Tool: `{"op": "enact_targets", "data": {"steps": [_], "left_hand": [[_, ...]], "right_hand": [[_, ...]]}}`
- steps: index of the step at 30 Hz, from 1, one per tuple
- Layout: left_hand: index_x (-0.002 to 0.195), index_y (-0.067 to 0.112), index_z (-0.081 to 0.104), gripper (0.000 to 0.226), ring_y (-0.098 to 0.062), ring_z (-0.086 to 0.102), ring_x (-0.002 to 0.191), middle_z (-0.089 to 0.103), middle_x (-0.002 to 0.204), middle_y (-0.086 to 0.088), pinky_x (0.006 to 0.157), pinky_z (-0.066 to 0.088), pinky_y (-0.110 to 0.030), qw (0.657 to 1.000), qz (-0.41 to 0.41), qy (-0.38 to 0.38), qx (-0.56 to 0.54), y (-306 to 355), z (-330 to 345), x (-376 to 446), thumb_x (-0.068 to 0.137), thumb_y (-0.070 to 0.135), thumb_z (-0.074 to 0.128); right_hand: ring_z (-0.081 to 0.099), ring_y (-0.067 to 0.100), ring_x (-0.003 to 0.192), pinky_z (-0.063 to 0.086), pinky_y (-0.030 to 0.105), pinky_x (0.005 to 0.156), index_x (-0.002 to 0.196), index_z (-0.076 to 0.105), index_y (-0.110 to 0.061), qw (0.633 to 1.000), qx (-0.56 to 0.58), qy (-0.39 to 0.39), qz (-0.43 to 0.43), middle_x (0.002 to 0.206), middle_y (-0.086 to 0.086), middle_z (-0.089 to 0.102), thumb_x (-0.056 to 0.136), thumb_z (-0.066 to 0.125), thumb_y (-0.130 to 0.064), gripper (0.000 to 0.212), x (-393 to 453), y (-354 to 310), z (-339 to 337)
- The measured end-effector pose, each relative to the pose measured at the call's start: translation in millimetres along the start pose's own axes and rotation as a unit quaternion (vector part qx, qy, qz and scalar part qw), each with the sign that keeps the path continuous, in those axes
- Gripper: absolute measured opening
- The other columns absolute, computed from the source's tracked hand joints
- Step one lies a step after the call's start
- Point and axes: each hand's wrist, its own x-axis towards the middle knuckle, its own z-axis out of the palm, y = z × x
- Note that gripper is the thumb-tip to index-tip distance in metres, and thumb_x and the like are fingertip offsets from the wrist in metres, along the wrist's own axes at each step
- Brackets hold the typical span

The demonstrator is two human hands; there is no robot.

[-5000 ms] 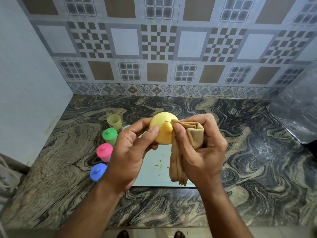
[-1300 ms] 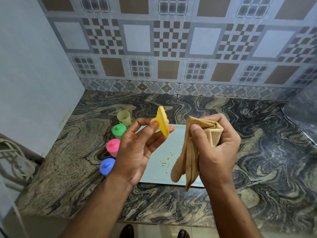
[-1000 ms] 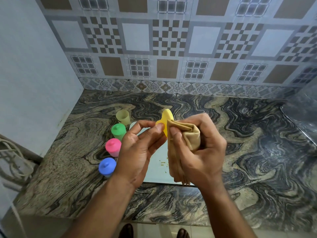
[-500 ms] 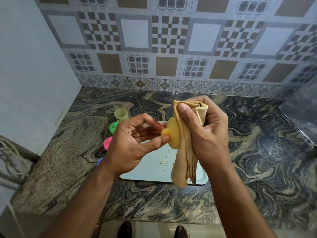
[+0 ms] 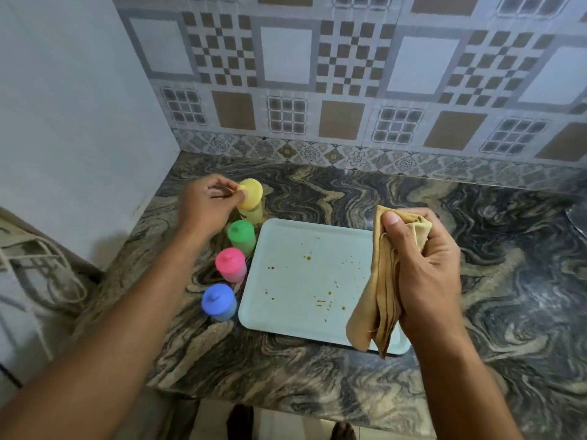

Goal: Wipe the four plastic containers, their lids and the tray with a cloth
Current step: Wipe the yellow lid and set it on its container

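Observation:
My left hand [image 5: 208, 206] pinches the yellow lid [image 5: 251, 194] by its edge and holds it on top of the yellow container [image 5: 252, 214] at the back of the row. In front of it stand the green container [image 5: 241, 235], the pink container [image 5: 231, 264] and the blue container [image 5: 219, 301], each with its lid on. To their right lies the pale blue tray [image 5: 286, 309], speckled with small yellow-brown crumbs. My right hand [image 5: 422, 265] grips the folded tan cloth [image 5: 381, 290] above the tray's right edge.
The marbled stone counter [image 5: 492, 296] runs to a tiled back wall and a plain white wall on the left. Cables [image 5: 41, 268] hang past the counter's left end. A shiny surface [image 5: 579, 214] shows at the far right edge.
My left hand carried the yellow lid away from the cloth to the back left, onto the yellow container. My right hand with the cloth moved right and down over the tray's right side.

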Motion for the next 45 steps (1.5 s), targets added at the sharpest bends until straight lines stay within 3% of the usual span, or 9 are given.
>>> {"op": "enact_targets", "data": {"steps": [5, 7, 15, 20, 27, 37, 39, 41, 45], "left_hand": [[0.086, 0.016, 0.076, 0.015, -0.026, 0.073, 0.08, 0.078, 0.09, -0.013, 0.075, 0.059, -0.037, 0.989, -0.034, -0.018, 0.14, -51, 18, 62, 0.078, 0.015, 0.089], [0.082, 0.021, 0.075, 0.017, -0.031, 0.075, 0.085, 0.078, 0.088, -0.012, 0.078, 0.061, -0.041, 0.983, -0.043, -0.025, 0.178, -63, 27, 76, 0.075, 0.017, 0.09], [0.083, 0.025, 0.074, 0.018, -0.02, 0.067, 0.077, 0.07, 0.083, 0.001, 0.068, 0.051, -0.029, 0.968, -0.048, -0.057, 0.241, -77, 50, 94, 0.076, 0.028, 0.091], [0.083, 0.026, 0.075, 0.018, -0.019, 0.068, 0.078, 0.073, 0.085, 0.001, 0.068, 0.051, -0.029, 0.963, -0.065, -0.06, 0.253, -79, 51, 96, 0.077, 0.03, 0.091], [0.09, 0.023, 0.078, 0.017, -0.02, 0.069, 0.081, 0.073, 0.086, 0.001, 0.072, 0.058, -0.033, 0.963, -0.062, -0.07, 0.252, -78, 55, 97, 0.079, 0.027, 0.09], [0.088, 0.027, 0.074, 0.02, -0.025, 0.072, 0.085, 0.077, 0.096, -0.005, 0.075, 0.06, -0.039, 0.959, -0.042, -0.071, 0.272, -85, 57, 95, 0.078, 0.029, 0.091], [0.09, 0.026, 0.074, 0.02, -0.026, 0.071, 0.086, 0.077, 0.099, -0.004, 0.072, 0.057, -0.036, 0.957, -0.029, -0.066, 0.28, -87, 58, 94, 0.079, 0.03, 0.09], [0.093, 0.027, 0.075, 0.019, -0.027, 0.071, 0.09, 0.077, 0.103, -0.004, 0.07, 0.052, -0.033, 0.954, -0.021, -0.058, 0.293, -89, 60, 92, 0.081, 0.031, 0.089], [0.1, 0.026, 0.074, 0.022, -0.029, 0.071, 0.099, 0.075, 0.113, -0.004, 0.072, 0.05, -0.033, 0.949, -0.009, -0.056, 0.311, -90, 61, 88, 0.084, 0.038, 0.084]], "right_hand": [[0.049, 0.012, 0.068, 0.042, 0.027, 0.06, 0.085, 0.066, -0.018, 0.999, -0.027, -0.016, 0.007, 0.073, -0.005, 0.06, 0.093, 0.068, -0.035, 0.019, -6, 11, 6], [0.052, 0.013, 0.069, 0.044, 0.027, 0.06, 0.086, 0.066, -0.015, 0.999, -0.04, -0.024, 0.009, 0.075, -0.002, 0.062, 0.093, 0.068, -0.033, 0.02, -9, 16, 6], [0.05, 0.006, 0.064, 0.043, 0.018, 0.055, 0.082, 0.066, -0.013, 0.998, -0.062, -0.019, 0.018, 0.069, -0.008, 0.061, 0.091, 0.067, -0.03, 0.019, -10, 28, 6], [0.049, 0.006, 0.062, 0.042, 0.018, 0.054, 0.08, 0.067, -0.017, 0.997, -0.074, -0.029, 0.024, 0.068, -0.009, 0.06, 0.092, 0.068, -0.03, 0.017, -9, 28, 9], [0.052, 0.004, 0.063, 0.044, 0.016, 0.056, 0.085, 0.067, -0.007, 0.996, -0.07, -0.043, 0.026, 0.07, -0.008, 0.063, 0.092, 0.068, -0.027, 0.021, -10, 32, 12], [0.052, 0.007, 0.064, 0.044, 0.019, 0.057, 0.084, 0.068, -0.015, 0.996, -0.069, -0.037, 0.048, 0.072, -0.004, 0.063, 0.092, 0.068, -0.031, 0.018, -12, 36, 8], [0.053, 0.008, 0.062, 0.046, 0.021, 0.056, 0.083, 0.068, -0.02, 0.995, -0.048, -0.016, 0.084, 0.07, -0.005, 0.063, 0.094, 0.065, -0.035, 0.019, -13, 38, 10], [0.057, 0.012, 0.058, 0.051, 0.023, 0.054, 0.083, 0.067, -0.022, 0.984, 0.016, 0.027, 0.177, 0.068, -0.001, 0.064, 0.099, 0.061, -0.038, 0.023, -13, 42, 12], [0.068, 0.018, 0.05, 0.056, 0.027, 0.046, 0.098, 0.069, -0.011, 0.889, 0.168, 0.051, 0.422, 0.067, 0.006, 0.071, 0.103, 0.059, -0.043, 0.034, -10, 50, 10]]}}
